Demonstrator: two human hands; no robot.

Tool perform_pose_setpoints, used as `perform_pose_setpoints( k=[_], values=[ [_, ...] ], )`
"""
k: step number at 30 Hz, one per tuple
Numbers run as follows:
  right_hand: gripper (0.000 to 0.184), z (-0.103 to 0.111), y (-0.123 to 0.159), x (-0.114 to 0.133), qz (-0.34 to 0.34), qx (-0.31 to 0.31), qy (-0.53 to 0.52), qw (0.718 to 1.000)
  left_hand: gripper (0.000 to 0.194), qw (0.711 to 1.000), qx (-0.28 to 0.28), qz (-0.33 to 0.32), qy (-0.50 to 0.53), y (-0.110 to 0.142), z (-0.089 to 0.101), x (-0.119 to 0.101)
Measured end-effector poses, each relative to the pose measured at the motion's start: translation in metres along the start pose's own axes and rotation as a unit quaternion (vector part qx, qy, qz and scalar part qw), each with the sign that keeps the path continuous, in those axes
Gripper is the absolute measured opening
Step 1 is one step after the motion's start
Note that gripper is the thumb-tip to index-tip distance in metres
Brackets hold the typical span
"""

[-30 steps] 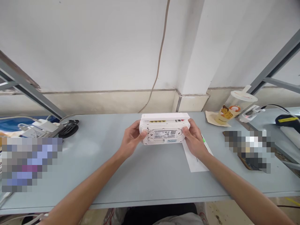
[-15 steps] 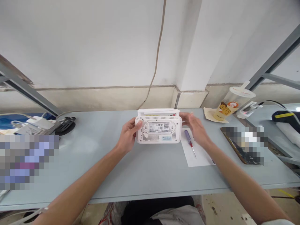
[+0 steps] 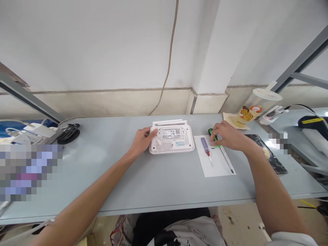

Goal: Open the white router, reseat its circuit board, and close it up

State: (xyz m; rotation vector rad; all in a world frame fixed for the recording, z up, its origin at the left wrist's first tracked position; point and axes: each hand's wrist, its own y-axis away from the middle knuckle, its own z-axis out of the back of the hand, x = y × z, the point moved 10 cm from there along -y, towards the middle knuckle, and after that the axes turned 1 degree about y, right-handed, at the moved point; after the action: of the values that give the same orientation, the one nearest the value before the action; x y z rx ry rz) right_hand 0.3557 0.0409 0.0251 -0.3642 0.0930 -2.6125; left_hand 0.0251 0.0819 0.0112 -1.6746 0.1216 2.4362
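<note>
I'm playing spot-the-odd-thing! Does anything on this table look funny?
The white router looks funny: it lies upside down, with its labels and vent holes facing up, under the left hand. A loose cable also runs down the wall.

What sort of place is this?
Probably an electronics repair workbench: a white router lies bottom-up beside a blue-handled screwdriver and a green-handled one, with white power adapters further along.
</note>
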Motion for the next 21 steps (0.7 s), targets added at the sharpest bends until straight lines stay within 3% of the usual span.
perform_pose_setpoints(
  k=[3, 7, 10, 12, 14, 16, 18, 21],
  values=[
    [0.025, -0.012, -0.002, 0.002, 0.014, 0.011, 0.011, 1.0, 0.048, 0.995, -0.027, -0.033, -0.085, -0.004, 0.005, 0.001],
    [0.027, -0.021, -0.005, 0.004, 0.011, 0.027, 0.019, 0.999, 0.047, 0.981, -0.069, -0.016, -0.183, -0.004, 0.009, 0.012],
    [0.025, -0.008, -0.004, 0.007, -0.005, 0.019, -0.019, 1.0, 0.05, 0.978, -0.074, -0.025, -0.193, -0.002, 0.008, 0.011],
    [0.028, 0.01, -0.003, 0.011, -0.029, -0.006, -0.074, 0.997, 0.055, 0.972, -0.075, -0.083, -0.207, 0.003, 0.008, -0.005],
    [0.036, 0.026, -0.002, 0.016, -0.063, -0.034, -0.139, 0.988, 0.062, 0.958, -0.025, -0.169, -0.23, 0.01, -0.002, -0.028],
    [0.039, 0.033, -0.002, 0.025, -0.081, -0.043, -0.207, 0.974, 0.07, 0.938, 0.074, -0.236, -0.243, 0.02, -0.02, -0.043],
    [0.039, 0.031, -0.003, 0.039, -0.078, -0.039, -0.257, 0.963, 0.081, 0.916, 0.169, -0.26, -0.254, 0.029, -0.037, -0.046],
    [0.038, 0.021, -0.007, 0.054, -0.073, -0.023, -0.287, 0.955, 0.084, 0.891, 0.219, -0.255, -0.306, 0.034, -0.05, -0.036]
  ],
)
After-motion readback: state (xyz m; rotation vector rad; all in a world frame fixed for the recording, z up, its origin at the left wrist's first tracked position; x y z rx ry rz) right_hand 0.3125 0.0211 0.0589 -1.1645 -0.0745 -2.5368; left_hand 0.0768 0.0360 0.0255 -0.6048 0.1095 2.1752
